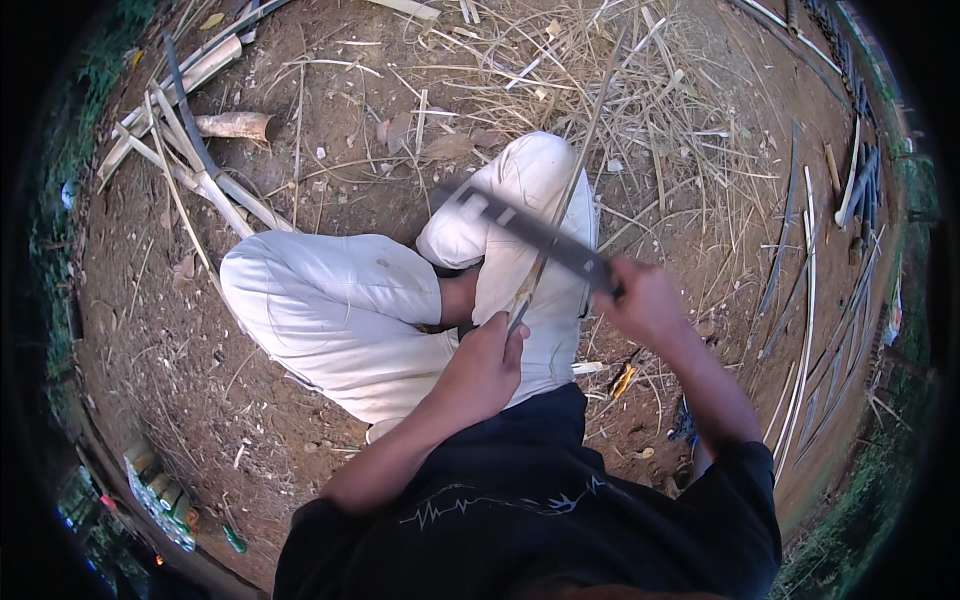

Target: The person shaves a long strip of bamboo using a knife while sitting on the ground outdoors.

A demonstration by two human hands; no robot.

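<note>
My left hand [490, 365] is closed around the near end of a long, thin bamboo strip [587, 148], in front of my lap. The strip slants away across my raised knee in light trousers, toward the upper right. In my right hand [648, 308] is the handle of a broad, dark-bladed knife [535, 233], blurred by motion. Its blade points to the upper left and crosses the strip a little beyond my left hand. Whether the edge touches the strip I cannot tell.
Pale bamboo shavings [600, 75] heap on the soil ahead. Split bamboo lengths [205, 185] and a short bamboo tube [235, 127] lie at the far left. Long strips [806, 300] lie at the right. A small yellow and black object [622, 380] rests beside my right hip.
</note>
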